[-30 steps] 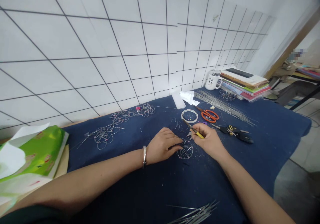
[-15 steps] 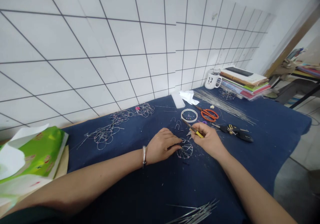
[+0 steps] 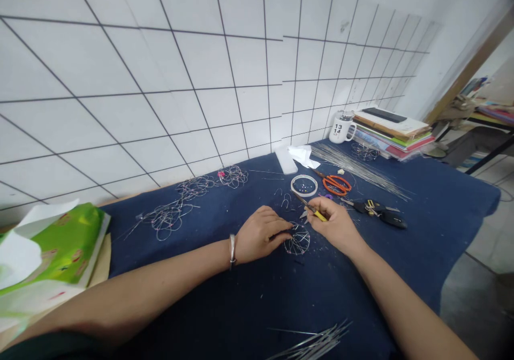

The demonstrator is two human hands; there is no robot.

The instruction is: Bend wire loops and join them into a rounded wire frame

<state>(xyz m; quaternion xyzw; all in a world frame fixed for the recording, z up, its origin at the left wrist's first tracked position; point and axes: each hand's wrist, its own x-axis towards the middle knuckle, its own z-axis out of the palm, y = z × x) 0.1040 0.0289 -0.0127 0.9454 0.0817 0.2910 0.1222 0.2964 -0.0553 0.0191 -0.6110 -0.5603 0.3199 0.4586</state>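
Observation:
Between finger and thumb, my left hand (image 3: pixel 263 233) pinches the left edge of a round wire piece (image 3: pixel 297 240), made of thin silver loops with small pinkish beads. My right hand (image 3: pixel 335 223) is closed around yellow-handled pliers (image 3: pixel 318 214), whose dark jaws point up and left, away from the wire piece. Just beyond the jaws lies a white ring-shaped dish (image 3: pixel 304 186) with tiny beads inside. Short bent wires (image 3: pixel 285 199) rest on the dark blue cloth near my left fingers.
Orange-handled scissors (image 3: pixel 336 185) and a bunch of keys (image 3: pixel 375 210) lie to the right. Long straight wires (image 3: pixel 361 170) stretch behind them, near a white mug (image 3: pixel 342 128) and stacked books (image 3: pixel 391 129). Tangled wire loops (image 3: pixel 166 218) lie left; more wires (image 3: pixel 315 344) lie in front.

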